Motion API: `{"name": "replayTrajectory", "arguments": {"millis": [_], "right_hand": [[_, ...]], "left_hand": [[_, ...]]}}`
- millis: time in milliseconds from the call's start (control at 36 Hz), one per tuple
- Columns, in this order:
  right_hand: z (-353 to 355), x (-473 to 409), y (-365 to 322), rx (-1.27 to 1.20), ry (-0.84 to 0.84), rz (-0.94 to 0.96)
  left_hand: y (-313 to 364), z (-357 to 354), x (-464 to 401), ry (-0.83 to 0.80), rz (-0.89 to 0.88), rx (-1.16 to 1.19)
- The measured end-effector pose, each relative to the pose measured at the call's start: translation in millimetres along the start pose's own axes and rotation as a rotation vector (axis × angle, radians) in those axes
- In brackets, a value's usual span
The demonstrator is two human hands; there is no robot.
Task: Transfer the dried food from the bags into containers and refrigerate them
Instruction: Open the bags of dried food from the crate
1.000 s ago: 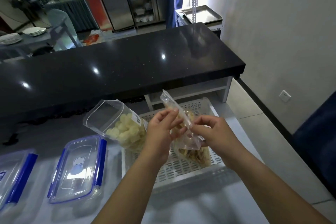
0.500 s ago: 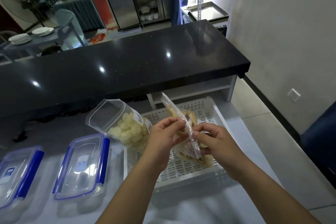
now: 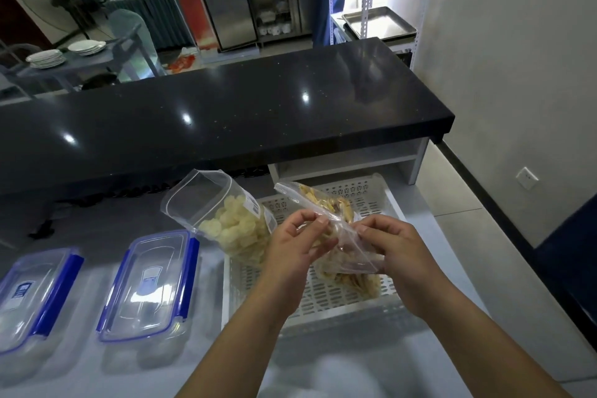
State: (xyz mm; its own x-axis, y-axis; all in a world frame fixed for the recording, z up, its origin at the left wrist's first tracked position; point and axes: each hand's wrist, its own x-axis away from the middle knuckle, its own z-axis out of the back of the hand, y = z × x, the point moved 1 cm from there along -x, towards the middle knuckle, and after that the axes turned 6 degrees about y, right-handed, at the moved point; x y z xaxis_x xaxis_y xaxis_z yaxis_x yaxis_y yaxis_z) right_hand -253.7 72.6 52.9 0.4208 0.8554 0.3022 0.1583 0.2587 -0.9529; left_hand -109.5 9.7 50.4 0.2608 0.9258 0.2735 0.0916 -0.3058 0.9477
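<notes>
While held over the white perforated tray (image 3: 349, 310), a clear zip bag of yellowish dried slices (image 3: 326, 223) is pinched at its top by left hand (image 3: 290, 245) and right hand (image 3: 392, 245); open bag of pale round chips (image 3: 226, 220) leans beside it; two lidded blue-clip containers (image 3: 148, 284) (image 3: 29, 297) sit left on the surface (image 3: 210, 362).

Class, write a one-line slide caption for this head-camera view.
Both hands, left hand and right hand, pinch a clear bag of dried food over a white perforated tray.

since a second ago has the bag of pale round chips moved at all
No. The bag of pale round chips leans on the white basket's left corner as before; only the camera shifted.
</notes>
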Motion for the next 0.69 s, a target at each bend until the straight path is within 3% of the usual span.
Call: {"name": "replayTrajectory", "arguments": {"millis": [167,250,361,556,694], "right_hand": [[-2.7,2.1,1.7,-0.063,0.002,-0.022],[-2.8,2.5,4.7,0.129,0.058,0.085],[-6.5,1.9,-5.2,0.393,-0.020,0.300],[-5.4,-10.0,-28.0,0.672,-0.208,0.353],[-4.7,-13.0,-28.0,0.766,-0.235,0.423]], "left_hand": [[-0.1,5.8,2.7,0.002,-0.014,0.026],[0.8,8.7,3.9,-0.009,-0.031,-0.015],[2.8,11.6,4.6,-0.055,-0.091,-0.116],[6.1,18.2,6.3,-0.145,-0.049,-0.083],[4.5,22.4,8.7,-0.182,-0.068,-0.076]]}}
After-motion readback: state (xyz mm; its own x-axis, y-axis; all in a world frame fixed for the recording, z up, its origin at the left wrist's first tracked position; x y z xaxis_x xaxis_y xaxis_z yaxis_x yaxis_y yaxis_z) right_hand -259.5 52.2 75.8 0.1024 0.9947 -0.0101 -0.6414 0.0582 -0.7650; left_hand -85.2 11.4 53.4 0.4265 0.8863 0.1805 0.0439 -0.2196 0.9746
